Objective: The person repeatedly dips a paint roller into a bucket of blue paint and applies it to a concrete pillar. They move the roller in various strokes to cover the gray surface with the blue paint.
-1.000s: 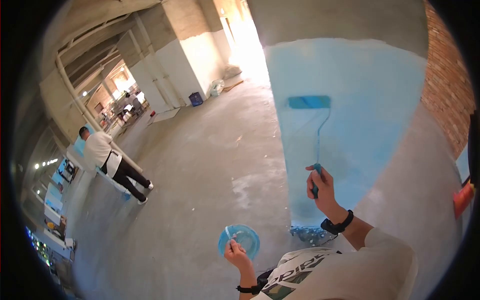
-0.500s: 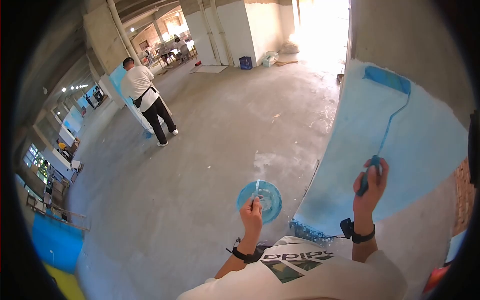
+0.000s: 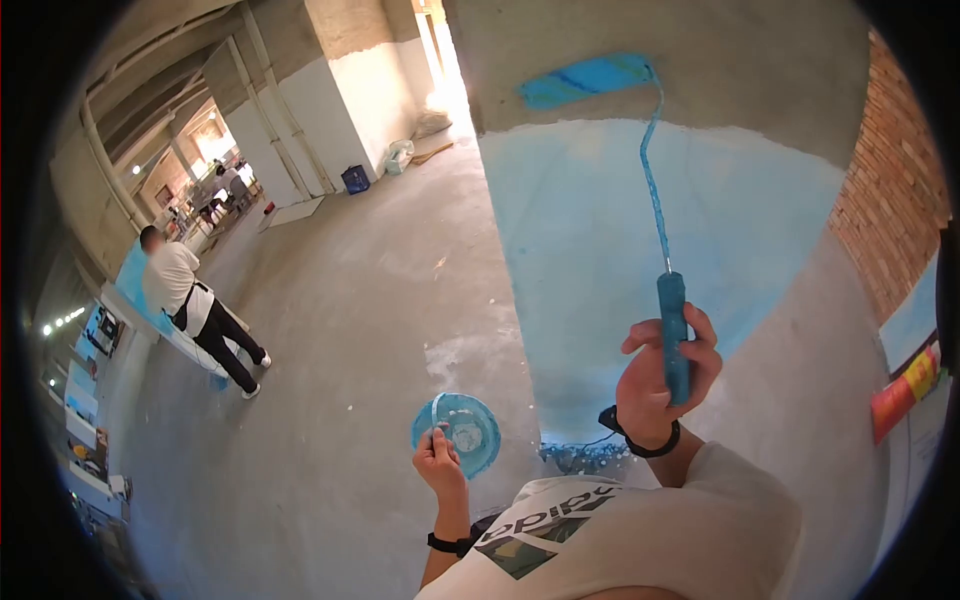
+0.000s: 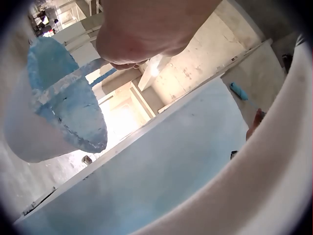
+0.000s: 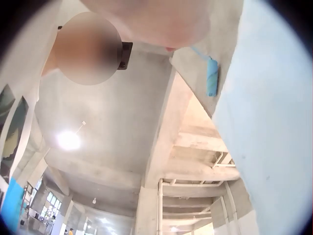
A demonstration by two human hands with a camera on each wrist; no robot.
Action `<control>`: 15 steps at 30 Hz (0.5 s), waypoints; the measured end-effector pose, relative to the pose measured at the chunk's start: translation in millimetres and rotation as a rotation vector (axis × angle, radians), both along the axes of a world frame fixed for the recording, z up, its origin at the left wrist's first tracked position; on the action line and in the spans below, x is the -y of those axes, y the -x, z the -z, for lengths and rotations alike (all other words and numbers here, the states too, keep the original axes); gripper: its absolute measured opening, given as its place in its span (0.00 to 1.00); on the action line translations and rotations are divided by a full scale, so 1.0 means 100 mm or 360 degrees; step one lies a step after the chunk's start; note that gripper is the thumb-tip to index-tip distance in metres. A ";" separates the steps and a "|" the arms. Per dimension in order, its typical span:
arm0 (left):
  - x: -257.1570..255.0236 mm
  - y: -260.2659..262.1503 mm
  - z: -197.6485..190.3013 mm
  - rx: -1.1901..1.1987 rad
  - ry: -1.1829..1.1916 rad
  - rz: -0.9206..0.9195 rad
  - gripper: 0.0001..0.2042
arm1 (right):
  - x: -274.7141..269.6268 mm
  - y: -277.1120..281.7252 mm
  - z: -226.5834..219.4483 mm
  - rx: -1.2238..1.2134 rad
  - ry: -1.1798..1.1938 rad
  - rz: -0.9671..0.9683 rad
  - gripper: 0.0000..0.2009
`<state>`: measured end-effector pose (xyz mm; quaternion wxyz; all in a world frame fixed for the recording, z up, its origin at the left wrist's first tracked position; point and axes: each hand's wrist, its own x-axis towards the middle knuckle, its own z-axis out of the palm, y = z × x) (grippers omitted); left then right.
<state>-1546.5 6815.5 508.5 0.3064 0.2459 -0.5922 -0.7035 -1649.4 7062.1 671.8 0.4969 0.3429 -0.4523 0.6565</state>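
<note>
My right hand [image 3: 650,395] grips the dark teal handle of a paint roller [image 3: 673,335], its fingers curled around it. The roller's blue, paint-covered sleeve [image 3: 585,82] overlaps the bare grey wall [image 3: 780,70], above the edge of the light blue paint [image 3: 640,200]. In the right wrist view the sleeve [image 5: 212,78] shows against the grey strip beside the blue. My left hand [image 3: 440,465] holds a bucket [image 4: 34,129] by its paint-smeared bail handle [image 4: 68,81]. Blue paint coats the bucket's rim and inside; its outside is whitish.
A person [image 3: 195,300] in a white top stands at another partly blue panel on the left. A dark blue container [image 3: 355,180] and a plastic bag [image 3: 400,156] sit on the floor farther back. Paint splatters mark the foot of my wall [image 3: 585,458]. A brick wall [image 3: 890,170] rises at right.
The roller has risen from the middle of the blue area past its upper edge to the bare grey. The head view swung left, then back right. The bucket stays in my left hand.
</note>
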 end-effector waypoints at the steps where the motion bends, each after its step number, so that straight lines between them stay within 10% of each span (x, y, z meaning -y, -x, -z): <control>1: -0.01 -0.01 -0.01 0.0021 -0.0010 0.0002 0.09 | -0.04 0.03 -0.01 -0.0108 0.0097 0.0042 0.23; 12: 0.01 -0.06 0.08 0.0003 0.0084 0.0004 0.09 | -0.33 0.12 -0.74 -0.0604 0.0365 0.0656 0.12; 15: 0.00 -0.09 0.12 0.0029 0.0078 -0.0005 0.10 | -0.40 -0.02 -1.05 -0.0668 0.0713 0.0006 0.15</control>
